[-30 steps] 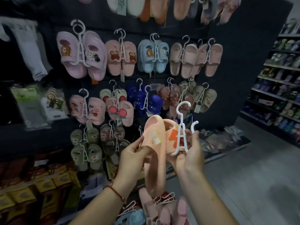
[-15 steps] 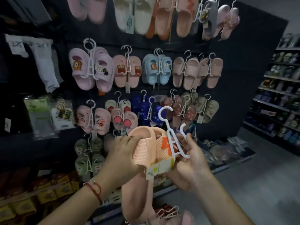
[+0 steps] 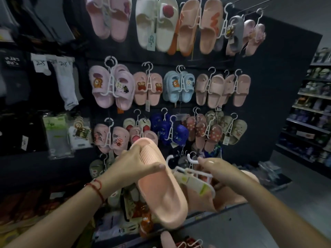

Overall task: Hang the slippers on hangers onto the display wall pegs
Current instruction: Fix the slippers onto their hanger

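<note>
My left hand [image 3: 130, 166] grips a peach slipper [image 3: 161, 194] by its strap end, the slipper pointing down and toward me. My right hand [image 3: 222, 173] holds the white plastic hanger [image 3: 193, 173], tipped on its side with its hook pointing left. A paper tag [image 3: 195, 183] hangs by the hanger. The second peach slipper [image 3: 227, 197] lies under my right hand, mostly hidden. Behind both hands is the dark display wall [image 3: 268, 122], its pegs carrying many hung slipper pairs.
Rows of slippers on white hangers fill the wall, with a matching peach pair [image 3: 197, 27] at the top. Socks [image 3: 66, 81] and packets hang at the left. Store shelves [image 3: 311, 113] stand at the right beyond grey floor. More slippers lie below my arms.
The slipper in my left hand has come off the hanger and swung downward. The hanger has tipped from upright onto its side in my right hand. The camera has tilted up.
</note>
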A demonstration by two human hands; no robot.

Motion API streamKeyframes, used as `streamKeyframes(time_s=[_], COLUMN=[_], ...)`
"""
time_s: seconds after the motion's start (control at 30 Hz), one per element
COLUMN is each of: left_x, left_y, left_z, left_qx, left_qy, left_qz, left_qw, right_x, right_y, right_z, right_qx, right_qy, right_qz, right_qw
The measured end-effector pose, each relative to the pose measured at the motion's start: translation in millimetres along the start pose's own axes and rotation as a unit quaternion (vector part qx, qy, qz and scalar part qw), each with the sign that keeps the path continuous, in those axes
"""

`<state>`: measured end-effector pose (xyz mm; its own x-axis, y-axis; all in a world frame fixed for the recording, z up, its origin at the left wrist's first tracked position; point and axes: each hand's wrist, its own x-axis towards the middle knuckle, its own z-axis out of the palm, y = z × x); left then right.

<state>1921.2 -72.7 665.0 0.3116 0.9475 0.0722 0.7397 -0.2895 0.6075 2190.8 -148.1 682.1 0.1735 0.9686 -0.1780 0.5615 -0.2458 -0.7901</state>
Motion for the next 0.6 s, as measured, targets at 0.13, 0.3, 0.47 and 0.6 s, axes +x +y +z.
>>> streamKeyframes(time_s=[0.13, 0.3, 0.47, 0.6], left_x=[0, -4, 3, 6], left_y=[5, 20, 18, 22], left_z=[-9, -16, -12, -14], left_qx=[0.030, 0.116, 0.094, 0.054], left_qy=[0.075, 0.093, 0.089, 0.102], left_qz=[-0.024, -0.049, -0.056, -0.070], left_qw=[0.996, 0.988, 0.990, 0.991], right_x=[10, 20, 20, 27], right_y=[14, 19, 18, 13], right_z=[-4, -10, -16, -11], right_qx=[-0.268, -0.241, -0.115, -0.138], right_qy=[-0.077, -0.120, -0.112, -0.008], right_qz=[-0.028, 0.020, 0.114, 0.020], right_qw=[0.960, 0.963, 0.980, 0.990])
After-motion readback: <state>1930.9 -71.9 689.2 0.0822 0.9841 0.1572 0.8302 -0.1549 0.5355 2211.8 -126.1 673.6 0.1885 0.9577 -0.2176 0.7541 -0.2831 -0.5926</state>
